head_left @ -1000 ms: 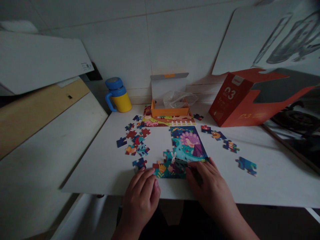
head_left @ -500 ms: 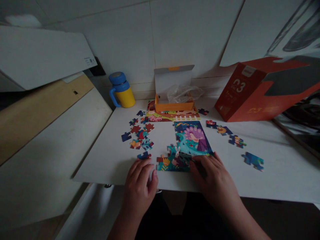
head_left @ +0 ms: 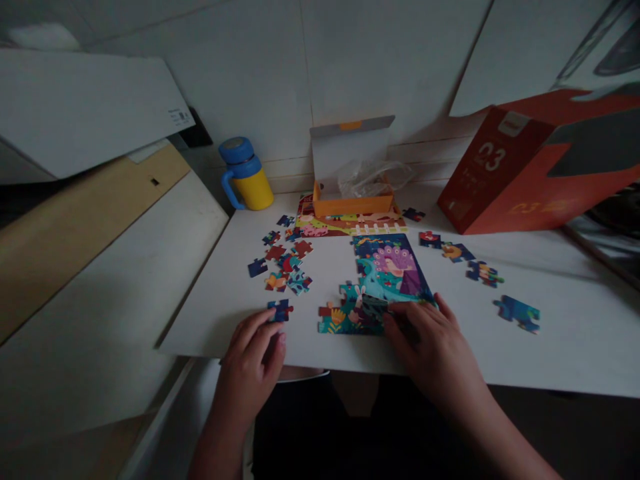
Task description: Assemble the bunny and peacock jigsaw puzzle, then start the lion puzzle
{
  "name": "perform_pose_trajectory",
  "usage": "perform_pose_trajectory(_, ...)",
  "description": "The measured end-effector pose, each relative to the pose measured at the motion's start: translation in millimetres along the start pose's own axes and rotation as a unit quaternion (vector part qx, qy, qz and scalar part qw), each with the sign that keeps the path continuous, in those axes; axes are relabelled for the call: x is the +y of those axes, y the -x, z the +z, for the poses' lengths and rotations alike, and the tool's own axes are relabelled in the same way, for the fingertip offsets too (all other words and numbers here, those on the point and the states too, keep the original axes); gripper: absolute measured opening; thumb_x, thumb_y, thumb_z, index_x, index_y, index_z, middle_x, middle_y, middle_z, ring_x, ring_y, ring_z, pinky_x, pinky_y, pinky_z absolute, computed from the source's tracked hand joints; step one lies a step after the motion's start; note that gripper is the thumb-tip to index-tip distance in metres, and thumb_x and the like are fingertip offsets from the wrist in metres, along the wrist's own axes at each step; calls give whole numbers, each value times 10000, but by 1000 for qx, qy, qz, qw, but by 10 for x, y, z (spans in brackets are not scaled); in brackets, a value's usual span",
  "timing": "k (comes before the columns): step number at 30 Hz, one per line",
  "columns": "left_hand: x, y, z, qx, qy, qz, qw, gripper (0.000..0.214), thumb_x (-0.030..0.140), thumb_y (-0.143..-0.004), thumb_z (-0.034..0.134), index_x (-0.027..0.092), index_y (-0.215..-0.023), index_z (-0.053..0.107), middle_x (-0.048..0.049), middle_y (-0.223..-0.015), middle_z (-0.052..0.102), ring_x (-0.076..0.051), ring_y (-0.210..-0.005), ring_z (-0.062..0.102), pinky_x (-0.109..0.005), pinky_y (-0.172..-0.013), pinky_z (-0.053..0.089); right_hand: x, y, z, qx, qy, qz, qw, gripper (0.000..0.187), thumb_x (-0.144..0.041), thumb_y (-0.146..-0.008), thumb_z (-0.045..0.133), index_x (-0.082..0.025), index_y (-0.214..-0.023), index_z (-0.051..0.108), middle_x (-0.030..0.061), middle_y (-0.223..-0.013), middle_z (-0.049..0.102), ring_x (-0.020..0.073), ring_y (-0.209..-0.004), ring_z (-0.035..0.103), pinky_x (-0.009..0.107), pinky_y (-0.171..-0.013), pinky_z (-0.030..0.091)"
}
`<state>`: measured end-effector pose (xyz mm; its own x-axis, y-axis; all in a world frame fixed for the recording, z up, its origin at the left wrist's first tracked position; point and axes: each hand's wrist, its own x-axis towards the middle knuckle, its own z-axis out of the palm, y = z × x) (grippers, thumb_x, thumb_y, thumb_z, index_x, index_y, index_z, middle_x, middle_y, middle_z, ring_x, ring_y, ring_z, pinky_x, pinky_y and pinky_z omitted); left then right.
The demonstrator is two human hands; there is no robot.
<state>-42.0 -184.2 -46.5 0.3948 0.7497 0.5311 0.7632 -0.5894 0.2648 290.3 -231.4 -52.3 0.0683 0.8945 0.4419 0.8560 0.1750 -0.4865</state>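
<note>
A partly joined jigsaw puzzle (head_left: pixel 393 263), with a purple peacock and a white rabbit, lies flat on the white table. My right hand (head_left: pixel 433 337) is at its lower right corner, thumb and fingers pinched on a dark puzzle piece (head_left: pixel 375 308) that looks tilted over the joined part. The fingertips hide that piece's right end. My left hand (head_left: pixel 254 350) rests at the table's front edge, thumb apart from the fingers. Its fingertips reach the near side of a loose dark blue puzzle piece (head_left: pixel 281 310), which lies flat on the table.
Several loose pieces (head_left: pixel 289 262) lie left of the puzzle, and others (head_left: pixel 484 273) to its right. Behind stand an open orange box (head_left: pixel 353 205) with clear plastic, on a farm picture (head_left: pixel 325 227), a blue-yellow mug (head_left: pixel 257 190) and a big red box (head_left: pixel 500 173).
My left hand has moved left, uncovering more of the blue piece near its fingertips. My right hand stays at the puzzle's corner with the dark piece. The view has shifted slightly.
</note>
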Motion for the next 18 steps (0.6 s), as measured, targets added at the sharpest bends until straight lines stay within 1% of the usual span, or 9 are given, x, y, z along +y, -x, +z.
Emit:
perform_pose_trajectory(6,1,-58,34,21,4,2,1000,163,197,-1033,663,235,-1184,709,-107,-1278,744,-291,-1173,717,-488,-1074,568,-13,-28,-34,-25,-17,30,999,111,-355,-1061,624,-276,-1083,698,17,-975,800,262,-923,769,642,-1245,318)
perform_pose_trajectory(10,70,-108,54,35,10,3,999,150,167,-1021,675,221,-1156,714,-104,-1237,754,-287,-1141,722,-487,-1052,572,-35,-46,-50,-23,-25,36,999,136,-358,-1055,614,-269,-1069,716,32,-962,803,266,-906,771,644,-1241,328)
perform_pose_trajectory(12,166,-131,68,45,27,13,999,160,146,-1011,691,225,-1148,715,-95,-1220,765,-274,-1129,730,-479,-1053,576,-50,-53,-67,-24,-29,33,999,137,-351,-1054,613,-267,-1053,721,31,-949,801,265,-905,769,654,-1247,317)
perform_pose_trajectory(14,322,-158,93,48,61,33,996,197,119,-1000,707,231,-1162,707,-83,-1206,776,-254,-1124,739,-460,-1056,585,-67,-59,-99,-27,-40,18,999,117,-335,-1049,630,-270,-1045,727,22,-950,799,256,-911,766,666,-1267,285)
perform_pose_trajectory(16,516,-196,133,37,104,49,993,275,104,-993,722,231,-1234,683,-81,-1213,783,-240,-1133,746,-437,-1052,601,-84,-65,-148,-34,-60,-20,997,86,-314,-1042,658,-276,-1052,735,16,-975,801,244,-931,760,664,-1290,256)
perform_pose_trajectory(18,701,-243,188,17,144,53,988,406,139,-998,740,234,-1375,626,-98,-1258,781,-253,-1175,747,-442,-1053,619,-100,-73,-204,-52,-88,-73,992,79,-282,-1038,677,-287,-1078,744,7,-993,802,235,-973,754,643,-1306,255)
